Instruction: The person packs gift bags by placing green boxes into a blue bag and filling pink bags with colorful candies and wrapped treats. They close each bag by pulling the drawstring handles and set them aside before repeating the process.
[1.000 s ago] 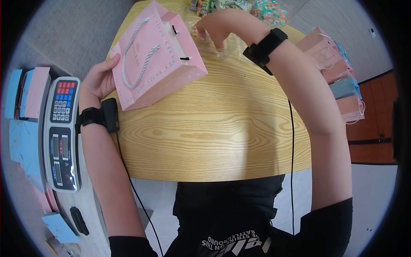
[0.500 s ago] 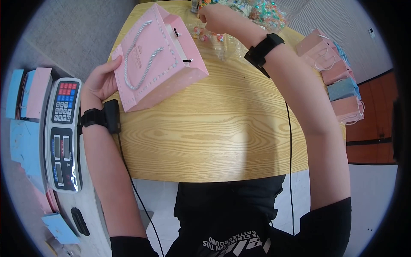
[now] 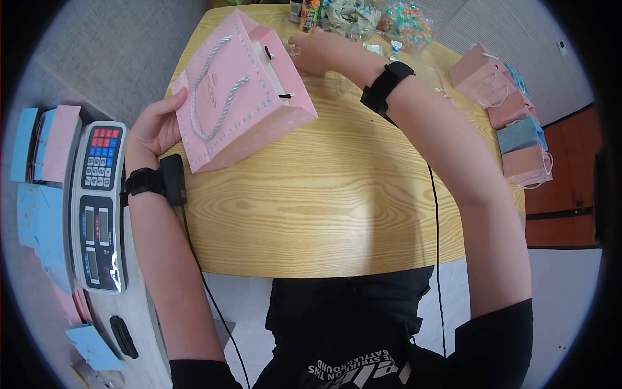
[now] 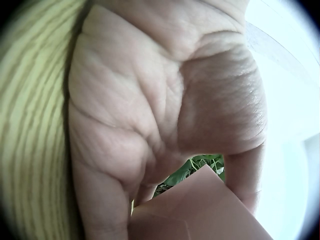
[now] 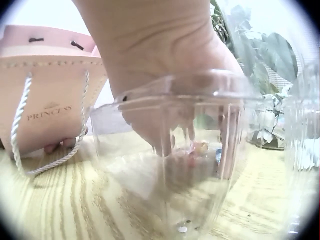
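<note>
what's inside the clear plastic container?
In the right wrist view, the right hand reaches into the clear container, fingertips near a few small colourful sweets at the bottom. Reflections blur the rest.

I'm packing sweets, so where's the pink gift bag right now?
In the head view the pink gift bag stands on the wooden table, far left side, held at its near corner by the left hand, beside the clear container.

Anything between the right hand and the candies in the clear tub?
Nothing visible. The right hand reaches down through the open top of the clear tub, fingertips just above the candies. The pink bag stands beside it.
</note>
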Demonstrator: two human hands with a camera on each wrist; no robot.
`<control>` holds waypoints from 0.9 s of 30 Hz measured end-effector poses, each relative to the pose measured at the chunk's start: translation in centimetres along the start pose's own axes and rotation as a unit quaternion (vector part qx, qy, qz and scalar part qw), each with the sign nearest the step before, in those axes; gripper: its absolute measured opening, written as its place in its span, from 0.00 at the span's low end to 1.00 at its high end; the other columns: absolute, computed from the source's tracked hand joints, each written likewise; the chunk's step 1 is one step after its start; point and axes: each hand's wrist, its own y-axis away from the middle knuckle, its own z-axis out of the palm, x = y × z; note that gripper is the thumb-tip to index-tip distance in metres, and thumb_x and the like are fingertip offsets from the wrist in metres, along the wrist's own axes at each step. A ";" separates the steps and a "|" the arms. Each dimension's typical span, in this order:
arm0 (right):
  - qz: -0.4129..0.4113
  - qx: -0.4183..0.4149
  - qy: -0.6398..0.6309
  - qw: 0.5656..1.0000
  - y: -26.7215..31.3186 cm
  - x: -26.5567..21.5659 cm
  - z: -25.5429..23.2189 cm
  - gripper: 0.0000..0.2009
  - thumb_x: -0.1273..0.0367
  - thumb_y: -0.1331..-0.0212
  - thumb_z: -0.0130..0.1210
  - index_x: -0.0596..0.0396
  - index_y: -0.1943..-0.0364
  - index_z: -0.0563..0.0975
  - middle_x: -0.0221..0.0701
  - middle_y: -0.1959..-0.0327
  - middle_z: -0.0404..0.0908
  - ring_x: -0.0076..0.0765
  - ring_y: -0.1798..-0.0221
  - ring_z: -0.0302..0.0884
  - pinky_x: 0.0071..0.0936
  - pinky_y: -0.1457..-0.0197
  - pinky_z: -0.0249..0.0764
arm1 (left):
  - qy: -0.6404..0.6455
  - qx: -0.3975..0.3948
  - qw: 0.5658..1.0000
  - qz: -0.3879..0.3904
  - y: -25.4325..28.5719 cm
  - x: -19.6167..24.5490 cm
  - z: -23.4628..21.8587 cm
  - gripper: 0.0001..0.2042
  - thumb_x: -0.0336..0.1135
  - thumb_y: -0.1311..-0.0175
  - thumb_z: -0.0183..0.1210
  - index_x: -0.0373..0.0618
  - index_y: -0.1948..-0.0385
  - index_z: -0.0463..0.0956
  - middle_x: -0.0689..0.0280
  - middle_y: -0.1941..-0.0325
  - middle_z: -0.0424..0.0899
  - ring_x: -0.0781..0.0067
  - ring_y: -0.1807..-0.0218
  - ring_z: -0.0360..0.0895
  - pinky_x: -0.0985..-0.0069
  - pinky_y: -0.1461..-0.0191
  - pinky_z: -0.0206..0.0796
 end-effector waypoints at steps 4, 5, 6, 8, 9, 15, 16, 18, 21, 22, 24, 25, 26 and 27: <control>-0.066 0.018 0.047 0.997 -0.3 0.6 0.0 0.19 0.60 0.45 0.52 0.50 0.49 0.72 0.42 0.52 0.74 0.48 0.51 0.74 0.39 0.50 0.71 | 0.003 0.013 1.000 -0.004 0.0 0.1 -0.1 0.26 0.34 0.37 0.53 0.32 0.40 0.55 0.52 0.41 0.68 0.63 0.41 0.70 0.68 0.39 0.65; -0.101 0.040 0.056 0.992 -0.6 1.0 0.3 0.16 0.64 0.47 0.55 0.50 0.53 0.74 0.41 0.59 0.78 0.47 0.58 0.77 0.37 0.55 0.73 | 0.002 0.012 1.000 -0.004 0.0 0.0 0.1 0.26 0.34 0.37 0.53 0.32 0.40 0.55 0.52 0.41 0.68 0.63 0.41 0.70 0.68 0.39 0.65; -0.101 0.042 0.056 0.992 -0.6 1.1 0.4 0.16 0.64 0.47 0.55 0.50 0.53 0.74 0.41 0.59 0.78 0.47 0.58 0.77 0.37 0.55 0.73 | 0.004 0.011 1.000 0.000 0.0 -0.1 0.5 0.26 0.34 0.37 0.53 0.32 0.40 0.55 0.52 0.41 0.68 0.63 0.42 0.70 0.68 0.39 0.65; -0.124 0.089 0.036 0.988 -0.4 1.4 0.6 0.10 0.70 0.50 0.58 0.53 0.62 0.77 0.39 0.68 0.80 0.46 0.61 0.77 0.37 0.59 0.73 | 0.005 0.011 1.000 0.005 0.1 0.0 0.4 0.26 0.33 0.37 0.53 0.32 0.40 0.55 0.52 0.42 0.68 0.63 0.42 0.70 0.68 0.39 0.66; -0.124 0.090 0.036 0.988 -0.3 1.4 0.6 0.10 0.70 0.50 0.58 0.53 0.62 0.77 0.39 0.68 0.80 0.46 0.61 0.77 0.37 0.59 0.73 | 0.000 0.011 1.000 -0.002 0.0 0.1 0.2 0.27 0.34 0.38 0.53 0.32 0.40 0.55 0.52 0.41 0.68 0.63 0.41 0.69 0.67 0.38 0.64; -0.072 0.097 -0.028 0.992 1.2 1.0 0.0 0.04 0.71 0.52 0.57 0.55 0.72 0.79 0.39 0.71 0.80 0.45 0.66 0.78 0.38 0.64 0.72 | -0.005 0.020 1.000 0.001 0.0 -0.1 0.3 0.27 0.34 0.38 0.54 0.33 0.40 0.55 0.52 0.41 0.68 0.63 0.41 0.70 0.68 0.38 0.63; -0.085 0.108 -0.007 0.990 0.5 1.3 0.3 0.05 0.71 0.52 0.56 0.55 0.71 0.80 0.38 0.72 0.81 0.44 0.67 0.78 0.37 0.64 0.73 | -0.009 0.019 1.000 -0.004 0.0 0.0 0.2 0.28 0.36 0.38 0.55 0.33 0.40 0.55 0.52 0.40 0.67 0.63 0.40 0.69 0.67 0.36 0.61; -0.099 0.121 0.014 0.988 -0.2 1.9 0.4 0.06 0.71 0.53 0.56 0.55 0.70 0.81 0.38 0.72 0.81 0.42 0.68 0.79 0.36 0.65 0.73 | -0.009 0.014 1.000 -0.001 0.1 -0.1 0.6 0.28 0.35 0.38 0.55 0.33 0.40 0.55 0.52 0.40 0.67 0.63 0.41 0.69 0.67 0.36 0.61; -0.168 0.205 -0.025 0.964 -0.5 3.0 -0.1 0.09 0.70 0.54 0.55 0.54 0.67 0.81 0.37 0.73 0.81 0.39 0.70 0.79 0.33 0.64 0.74 | -0.004 0.023 1.000 0.005 0.2 -0.1 0.7 0.27 0.34 0.38 0.54 0.32 0.40 0.56 0.53 0.42 0.69 0.64 0.42 0.70 0.68 0.38 0.64; -0.150 0.202 -0.055 0.966 -0.3 3.0 -1.0 0.10 0.70 0.54 0.55 0.54 0.65 0.81 0.35 0.73 0.81 0.38 0.70 0.80 0.32 0.64 0.74 | -0.003 0.035 0.999 0.006 0.2 -0.1 0.6 0.26 0.33 0.38 0.54 0.32 0.41 0.56 0.54 0.43 0.70 0.64 0.44 0.72 0.68 0.40 0.66; -0.133 0.198 -0.084 0.967 0.3 3.2 -2.8 0.12 0.70 0.54 0.54 0.54 0.64 0.81 0.34 0.73 0.82 0.36 0.70 0.80 0.30 0.63 0.74 | -0.002 0.031 1.000 0.003 0.1 -0.1 0.4 0.26 0.33 0.38 0.54 0.32 0.41 0.56 0.54 0.43 0.70 0.65 0.44 0.72 0.68 0.40 0.66; -0.129 0.180 -0.160 0.962 1.0 3.1 -4.0 0.13 0.71 0.53 0.53 0.54 0.61 0.80 0.33 0.72 0.82 0.34 0.71 0.79 0.29 0.64 0.74 | -0.002 0.027 1.000 0.000 0.1 -0.1 0.3 0.26 0.33 0.38 0.54 0.32 0.41 0.56 0.54 0.43 0.70 0.65 0.44 0.72 0.68 0.40 0.65; -0.123 0.160 -0.235 0.951 1.4 3.0 -5.3 0.14 0.71 0.52 0.52 0.55 0.59 0.79 0.32 0.71 0.81 0.33 0.71 0.79 0.28 0.65 0.74 | -0.001 0.028 1.000 0.001 0.0 0.0 0.3 0.26 0.33 0.38 0.54 0.32 0.41 0.56 0.54 0.43 0.70 0.65 0.44 0.72 0.68 0.40 0.65; -0.101 0.161 -0.309 0.932 5.0 1.1 -8.1 0.08 0.71 0.51 0.55 0.61 0.68 0.80 0.38 0.75 0.80 0.32 0.73 0.79 0.26 0.66 0.73 | 0.002 0.023 1.000 -0.002 0.0 0.0 0.3 0.26 0.33 0.38 0.54 0.32 0.41 0.56 0.54 0.43 0.70 0.65 0.44 0.72 0.68 0.40 0.65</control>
